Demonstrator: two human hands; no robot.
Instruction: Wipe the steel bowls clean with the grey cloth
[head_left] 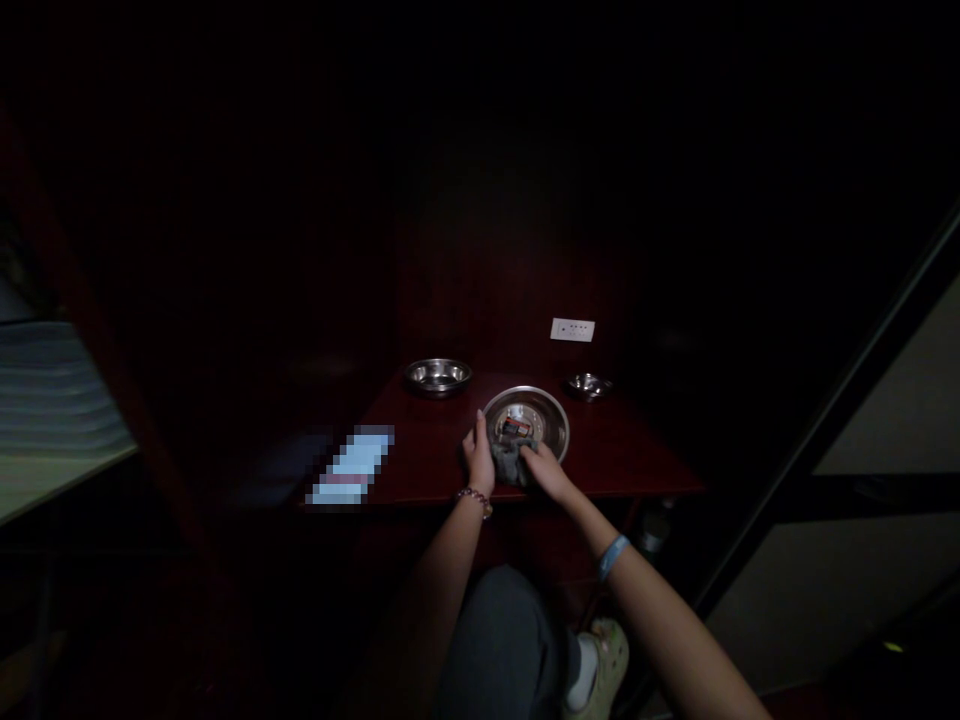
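Note:
A shiny metal bowl (pixel 553 418) is tilted toward me over the front of a dark red tabletop (pixel 427 450). My left hand (pixel 478 455) grips its left rim, thumb up along the edge. A grey cloth (pixel 508 463) lies bunched over the near rim, and my right hand (pixel 543 470) is closed on it, pressing it against the bowl. Inside the bowl shows a label (pixel 517 427) in red and black. Some of the fingers of both hands are hidden behind the cloth and the bowl.
Another metal bowl (pixel 438 376) stands at the back left, and a smaller metal bowl (pixel 589 386) at the back right. A blurred-out bright screen (pixel 351 466) lies at the left. On the back wall is a white socket panel (pixel 572 330). My knee (pixel 506 640) is below the table edge.

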